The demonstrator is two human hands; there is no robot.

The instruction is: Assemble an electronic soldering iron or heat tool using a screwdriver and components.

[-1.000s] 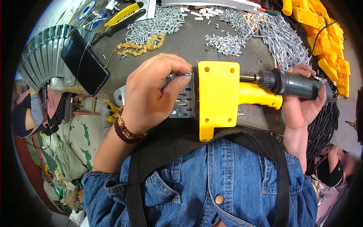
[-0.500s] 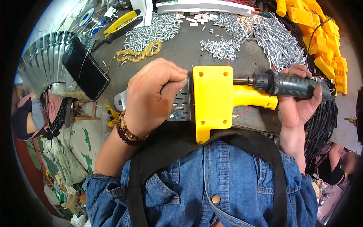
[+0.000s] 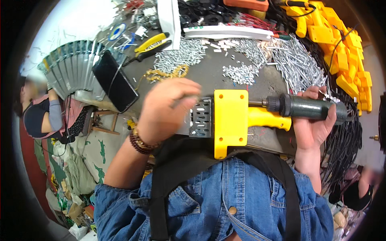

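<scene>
My right hand (image 3: 307, 132) wraps round a dark green electric screwdriver (image 3: 309, 107). Its long metal bit points left and reaches the right side of a yellow plastic housing (image 3: 231, 116), just above that part's yellow handle (image 3: 269, 117). A perforated metal plate (image 3: 201, 116) sticks out from the housing's left side. Over the plate's left end is my left hand (image 3: 163, 112), slightly blurred, with fingers curled toward the thumb in a pinch. Whatever may be between those fingertips cannot be made out. The housing stands at the table's near edge, against my apron.
Beyond lie piles of screws (image 3: 181, 54), small nuts (image 3: 241, 74) and long bolts (image 3: 297, 60). Yellow-handled cutters (image 3: 152, 46) and a black phone (image 3: 114, 80) are at left. Yellow housings (image 3: 337, 44) are heaped at right, above hanging black cords (image 3: 341, 140). Another person (image 3: 42, 114) sits far left.
My left hand has drawn back left from the housing's edge, uncovering more of the perforated plate. The right hand keeps its grip on the screwdriver. The whole view has shifted slightly.
</scene>
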